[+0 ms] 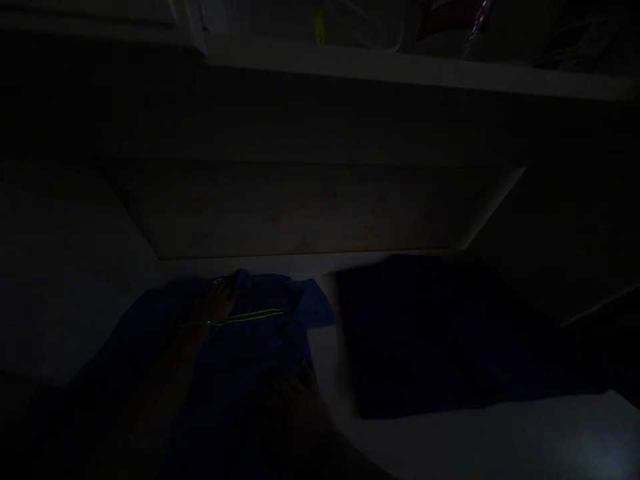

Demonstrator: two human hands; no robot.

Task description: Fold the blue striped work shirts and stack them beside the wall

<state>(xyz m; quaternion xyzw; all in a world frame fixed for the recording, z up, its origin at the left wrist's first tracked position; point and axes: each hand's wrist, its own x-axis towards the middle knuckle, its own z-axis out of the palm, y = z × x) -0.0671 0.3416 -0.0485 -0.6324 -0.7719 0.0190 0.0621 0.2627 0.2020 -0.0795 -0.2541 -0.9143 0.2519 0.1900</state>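
A blue shirt [255,340] with two thin yellow-green stripes across its chest lies spread on a pale surface, its collar end away from me. My left hand [217,305] rests on the upper part of the shirt near the collar, fingers stretched out, with a thin band at the wrist. Lower down, my right hand [297,397] lies on the shirt near its right edge, with fingers apart as far as the dim light shows. One short sleeve [315,305] sticks out to the right. The lower end of the shirt fades into darkness.
To the right lies a dark blue cloth [420,340] on the pale surface [500,440]. A recessed panel [310,210] stands behind. Above it runs a shelf edge [400,67], with a red packet [453,17] and a yellow item [319,30] on it. The scene is very dark.
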